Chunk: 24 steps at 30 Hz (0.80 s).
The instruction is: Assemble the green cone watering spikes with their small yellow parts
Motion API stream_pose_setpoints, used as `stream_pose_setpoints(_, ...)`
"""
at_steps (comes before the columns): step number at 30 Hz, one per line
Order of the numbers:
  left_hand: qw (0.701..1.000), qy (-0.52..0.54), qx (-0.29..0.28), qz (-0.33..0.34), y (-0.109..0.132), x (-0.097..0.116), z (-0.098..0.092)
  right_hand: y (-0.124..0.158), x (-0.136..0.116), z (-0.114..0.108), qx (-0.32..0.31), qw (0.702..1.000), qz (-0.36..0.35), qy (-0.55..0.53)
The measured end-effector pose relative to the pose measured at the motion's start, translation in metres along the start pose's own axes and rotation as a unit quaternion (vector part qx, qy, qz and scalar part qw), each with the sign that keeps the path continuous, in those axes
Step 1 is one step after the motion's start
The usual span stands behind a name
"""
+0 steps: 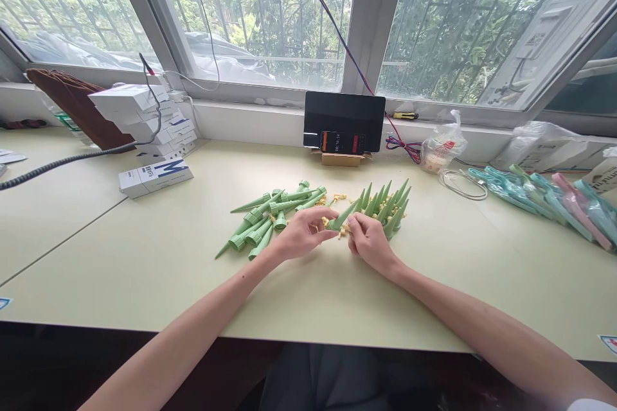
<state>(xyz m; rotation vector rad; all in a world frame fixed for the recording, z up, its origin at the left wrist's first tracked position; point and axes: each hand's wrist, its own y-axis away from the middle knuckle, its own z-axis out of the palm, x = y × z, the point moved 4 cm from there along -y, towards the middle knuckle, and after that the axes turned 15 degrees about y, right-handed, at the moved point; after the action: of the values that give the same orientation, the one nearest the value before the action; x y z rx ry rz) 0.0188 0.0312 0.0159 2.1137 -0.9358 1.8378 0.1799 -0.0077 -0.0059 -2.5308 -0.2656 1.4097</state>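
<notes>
A green plastic spike (344,215) is gripped at its wide base by my left hand (304,231), its tip slanting up to the right. Beside that base, my right hand (371,241) is closed in a pinch on what looks like a small yellow plastic piece (346,228), partly hidden by the fingers. Left of my hands lies a loose pile of green spikes with ribbed caps (260,221). A group of green spikes (385,205) stands points up behind my right hand, with yellow bits among them. More small yellow pieces (340,196) are scattered between the two groups.
At the back, a phone (342,142) leans on a dark tablet (344,112). White boxes (157,178) are stacked at the left beside a coiled cable (72,162). On the right are a plastic bag (442,144), a white cable (463,185) and wrapped coloured strips (544,196).
</notes>
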Motion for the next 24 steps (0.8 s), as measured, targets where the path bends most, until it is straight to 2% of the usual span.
stream_pose_setpoints(7, 0.999, -0.034, -0.008, 0.029, 0.0007, 0.0014, 0.0015, -0.0001, -0.0010, 0.0013, -0.041, 0.996, 0.034, -0.072)
stream_pose_setpoints(13, 0.999, -0.042, -0.005, 0.034, 0.0004, 0.0001, 0.0028, -0.0011, 0.0017, 0.0029, -0.017, 0.998, 0.034, -0.049)
stream_pose_setpoints(19, 1.000, 0.001, 0.009, -0.016, -0.0007, 0.0004, 0.0009, -0.0006, 0.0026, 0.0020, 0.014, 1.000, 0.019, -0.009)
stream_pose_setpoints(22, 0.997, 0.036, 0.014, -0.059, -0.0004, 0.0031, -0.0005, 0.0007, -0.0022, -0.0005, 0.028, 0.999, -0.004, 0.022)
stream_pose_setpoints(24, 0.993, 0.062, 0.038, -0.097, 0.0003, 0.0029, -0.0033, 0.0012, -0.0047, -0.0017, 0.037, 0.998, -0.022, 0.053)
